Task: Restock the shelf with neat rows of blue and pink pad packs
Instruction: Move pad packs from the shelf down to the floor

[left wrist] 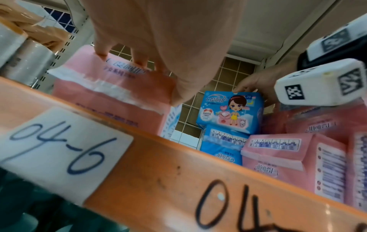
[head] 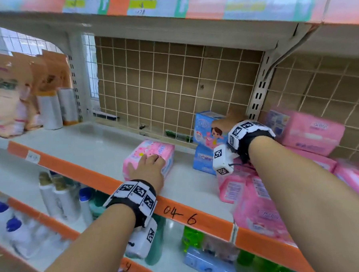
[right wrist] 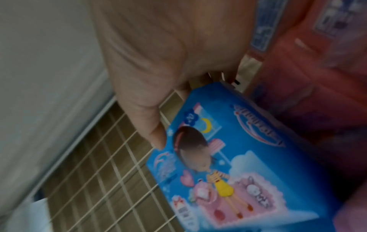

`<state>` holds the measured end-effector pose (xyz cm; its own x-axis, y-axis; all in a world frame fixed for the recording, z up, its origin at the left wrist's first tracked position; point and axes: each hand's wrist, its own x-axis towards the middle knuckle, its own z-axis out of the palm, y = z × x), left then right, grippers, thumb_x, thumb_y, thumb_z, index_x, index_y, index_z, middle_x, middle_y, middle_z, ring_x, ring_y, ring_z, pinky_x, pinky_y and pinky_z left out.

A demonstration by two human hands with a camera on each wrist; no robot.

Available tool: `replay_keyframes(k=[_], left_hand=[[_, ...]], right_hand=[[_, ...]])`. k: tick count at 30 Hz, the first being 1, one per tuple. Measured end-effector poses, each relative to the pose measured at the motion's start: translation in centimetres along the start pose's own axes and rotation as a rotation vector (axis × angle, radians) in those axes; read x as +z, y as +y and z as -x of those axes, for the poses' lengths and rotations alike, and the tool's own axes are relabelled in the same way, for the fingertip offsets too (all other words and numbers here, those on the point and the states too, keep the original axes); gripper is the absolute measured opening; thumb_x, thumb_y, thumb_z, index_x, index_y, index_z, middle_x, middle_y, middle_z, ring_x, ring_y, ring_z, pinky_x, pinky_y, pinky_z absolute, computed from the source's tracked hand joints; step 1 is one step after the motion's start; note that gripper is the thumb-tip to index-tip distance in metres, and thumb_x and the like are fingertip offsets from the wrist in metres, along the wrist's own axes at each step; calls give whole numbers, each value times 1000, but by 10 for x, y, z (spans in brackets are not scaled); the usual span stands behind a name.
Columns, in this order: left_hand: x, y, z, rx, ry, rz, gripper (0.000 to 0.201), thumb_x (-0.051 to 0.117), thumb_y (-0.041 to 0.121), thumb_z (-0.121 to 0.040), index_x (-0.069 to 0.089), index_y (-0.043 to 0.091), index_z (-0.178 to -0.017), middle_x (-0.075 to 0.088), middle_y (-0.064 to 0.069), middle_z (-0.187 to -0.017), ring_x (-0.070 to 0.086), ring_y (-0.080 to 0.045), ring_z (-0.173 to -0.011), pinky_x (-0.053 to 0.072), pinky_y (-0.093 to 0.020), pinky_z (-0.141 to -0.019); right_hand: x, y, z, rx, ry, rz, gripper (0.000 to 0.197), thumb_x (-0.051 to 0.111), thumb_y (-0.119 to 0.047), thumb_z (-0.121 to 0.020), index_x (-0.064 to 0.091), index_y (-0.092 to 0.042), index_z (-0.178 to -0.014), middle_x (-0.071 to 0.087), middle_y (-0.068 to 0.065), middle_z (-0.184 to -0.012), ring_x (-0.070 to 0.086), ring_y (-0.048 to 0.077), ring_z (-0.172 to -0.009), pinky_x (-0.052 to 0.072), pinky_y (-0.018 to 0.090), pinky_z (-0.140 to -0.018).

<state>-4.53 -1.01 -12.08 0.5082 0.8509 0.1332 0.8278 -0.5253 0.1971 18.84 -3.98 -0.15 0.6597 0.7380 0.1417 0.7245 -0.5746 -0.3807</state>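
Note:
On the white shelf (head: pixel 87 144) a pink pad pack (head: pixel 154 149) lies near the front edge. My left hand (head: pixel 152 158) lies on top of it. In the left wrist view its fingers (left wrist: pixel 139 61) curl over the pack (left wrist: pixel 111 97) and the thumb sits at the pack's right end. Further back, one blue pad pack (head: pixel 207 130) stands on a second blue pack (head: pixel 202 159). My right hand (head: pixel 225 121) pinches the upper blue pack (right wrist: pixel 248 172) at its top, thumb (right wrist: pixel 157 138) on the front face, fingers hidden behind.
A loose pile of pink packs (head: pixel 311 133) fills the shelf's right end, some (head: pixel 259 206) reaching the orange front strip (head: pixel 178 210). A wire grid (head: pixel 161 84) backs the shelf; a slotted upright (head: pixel 259 90) stands by my right hand. Orange bags and white rolls (head: pixel 48 109) stand at left.

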Motion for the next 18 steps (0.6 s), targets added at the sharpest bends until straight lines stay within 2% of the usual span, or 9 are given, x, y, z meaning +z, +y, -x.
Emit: replay_keyframes(k=[3,4,6,8,11,13,15,16,18], left_hand=[[-1,-3,-2,17,-26,-23,51,38,14,-94,27,30,-140,17,6,-154,9,-21,-143,11,-59,-111],[-2,-5,-4,21,-29,-25,51,39,13,-94,27,30,-140,18,6,-154,9,-22,-143,11,-59,-111],[-2,-7,-8,23,-39,-22,50,40,13,-94,29,29,-140,18,5,-154,10,-22,-143,11,-59,-111],[-4,-14,-13,30,-37,-10,49,42,12,-93,31,29,-138,20,5,-153,10,-23,-143,12,-59,-110],[-12,-31,-25,11,-72,3,49,44,12,-92,33,27,-138,21,3,-152,11,-24,-143,14,-60,-110],[-21,-42,-31,-9,-130,-2,47,48,21,-93,35,23,-137,26,0,-150,14,-25,-141,18,-59,-110],[-32,-46,-35,-1,-99,21,49,49,44,-91,43,17,-133,38,-5,-143,26,-29,-135,26,-51,-108],[-35,-43,-37,11,-31,141,54,46,51,-91,47,13,-128,46,-9,-137,35,-29,-130,30,-46,-106],[-41,-27,-31,79,53,644,51,38,48,-95,52,8,-123,55,-11,-128,49,-27,-120,37,-37,-101]], right_hand=[[7,2,-8,26,-31,22,60,69,-40,-69,44,-13,-117,51,11,-102,56,25,-91,48,30,-71],[5,1,-6,21,-30,37,60,71,-41,-67,45,-15,-114,53,8,-98,57,25,-86,47,27,-63],[2,-3,-1,7,0,9,55,74,-43,-61,49,-14,-100,53,2,-80,53,18,-68,34,20,-46],[3,-8,6,-43,85,-104,55,76,-43,-57,52,-16,-98,57,0,-83,55,18,-73,38,23,-51],[10,-20,30,-71,153,-597,51,79,-38,-56,59,-12,-96,65,3,-88,63,24,-80,55,33,-70],[18,-23,54,-43,81,-1000,42,79,-31,-61,67,-8,-93,72,5,-77,69,24,-70,55,27,-56],[29,-18,76,33,-53,-1228,36,75,-31,-69,68,-9,-97,73,3,-70,69,17,-59,47,20,-44],[36,-15,85,45,-123,-1276,28,71,-33,-74,70,-12,-93,73,1,-69,68,15,-57,46,19,-45],[51,-10,101,20,-205,-1320,21,62,-35,-82,75,-19,-75,72,-1,-69,68,14,-59,48,21,-51]])
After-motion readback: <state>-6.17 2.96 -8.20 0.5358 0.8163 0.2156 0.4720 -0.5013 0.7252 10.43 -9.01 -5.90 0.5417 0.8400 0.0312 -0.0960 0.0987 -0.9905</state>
